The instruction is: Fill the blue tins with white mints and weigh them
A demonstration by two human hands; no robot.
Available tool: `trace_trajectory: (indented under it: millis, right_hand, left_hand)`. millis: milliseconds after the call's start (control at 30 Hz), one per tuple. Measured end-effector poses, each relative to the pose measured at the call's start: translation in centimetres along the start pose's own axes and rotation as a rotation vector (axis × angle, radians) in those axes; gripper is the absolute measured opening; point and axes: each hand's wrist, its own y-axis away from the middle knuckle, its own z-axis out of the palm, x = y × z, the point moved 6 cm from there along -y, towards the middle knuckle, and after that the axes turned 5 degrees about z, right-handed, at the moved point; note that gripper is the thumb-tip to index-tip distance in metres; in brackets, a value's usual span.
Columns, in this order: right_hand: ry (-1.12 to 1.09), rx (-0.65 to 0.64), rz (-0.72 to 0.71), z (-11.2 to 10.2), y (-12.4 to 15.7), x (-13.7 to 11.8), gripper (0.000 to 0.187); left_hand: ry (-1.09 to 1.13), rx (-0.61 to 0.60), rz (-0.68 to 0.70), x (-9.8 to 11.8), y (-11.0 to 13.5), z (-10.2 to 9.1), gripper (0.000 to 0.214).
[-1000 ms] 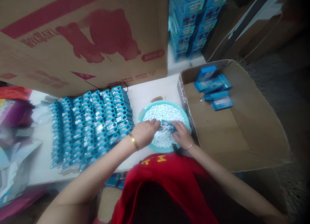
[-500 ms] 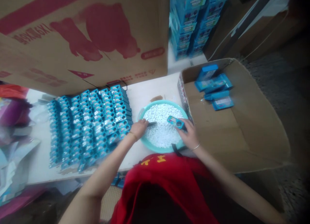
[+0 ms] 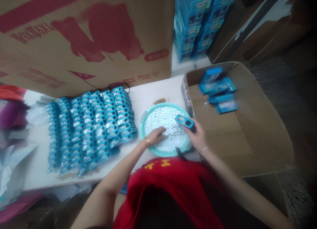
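A teal basin (image 3: 143, 120) full of small white pellets (image 3: 164, 118) sits on the white table in front of me. My left hand (image 3: 156, 135) rests on the pellets at the basin's near left, fingers curled into them; what it holds, if anything, is hidden. My right hand (image 3: 197, 134) holds a small blue box (image 3: 184, 121) over the basin's right edge. Left of the basin lie several rows of the same small blue boxes (image 3: 90, 123).
An open cardboard carton (image 3: 247, 133) stands to the right with several blue boxes (image 3: 219, 90) at its far end. A large printed cardboard box (image 3: 84, 37) rises behind the table. Blue cartons (image 3: 198, 20) are stacked at the back. Bags and papers lie far left.
My hands, together on the box a second ago, have parted. The right hand carried the blue box to the basin's right edge; the left hand went left, then back onto the pellets.
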Motion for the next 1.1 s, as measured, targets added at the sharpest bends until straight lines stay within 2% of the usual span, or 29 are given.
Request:
trace_trajectory:
  millis: [167, 300, 400, 600, 767, 833, 900, 1000, 1100]
  right_hand:
    - [0.084, -0.069, -0.172, 0.9, 0.0, -0.9, 0.036]
    - [0.165, -0.162, -0.302, 2.5, 0.8, -1.7, 0.043]
    - [0.188, -0.201, -0.358, 3.5, 1.4, -2.2, 0.051]
    - [0.193, -0.227, -0.388, 4.2, 2.1, -2.5, 0.054]
    - [0.165, -0.224, -0.397, 4.2, 2.3, -2.2, 0.052]
    - [0.156, -0.22, -0.369, 4.0, 2.2, -1.8, 0.051]
    - [0.149, -0.21, -0.331, 3.6, 2.0, -1.4, 0.049]
    - [0.124, -0.183, -0.265, 2.7, 1.7, -0.6, 0.042]
    - [0.098, -0.115, -0.205, 1.6, 1.2, -0.2, 0.037]
  left_hand:
    - [-0.058, 0.025, 0.084, 3.9, 3.6, -5.6, 0.025]
    - [-0.154, 0.008, 0.083, 7.4, 4.1, -8.5, 0.022]
    - [-0.292, -0.05, 0.036, 9.6, 3.4, -9.3, 0.02]
    - [-0.644, -0.185, -0.182, 13.3, 1.7, -9.1, 0.016]
    - [-0.763, -0.247, -0.239, 15.9, 1.2, -8.8, 0.022]
    - [-0.746, -0.215, -0.228, 15.3, 1.5, -9.2, 0.022]
    - [-0.686, -0.138, -0.22, 13.2, 2.2, -9.7, 0.019]
    - [-0.577, -0.05, -0.271, 7.2, 3.3, -9.2, 0.018]
    - [-0.478, -0.083, -0.371, 0.6, 3.5, -5.8, 0.019]
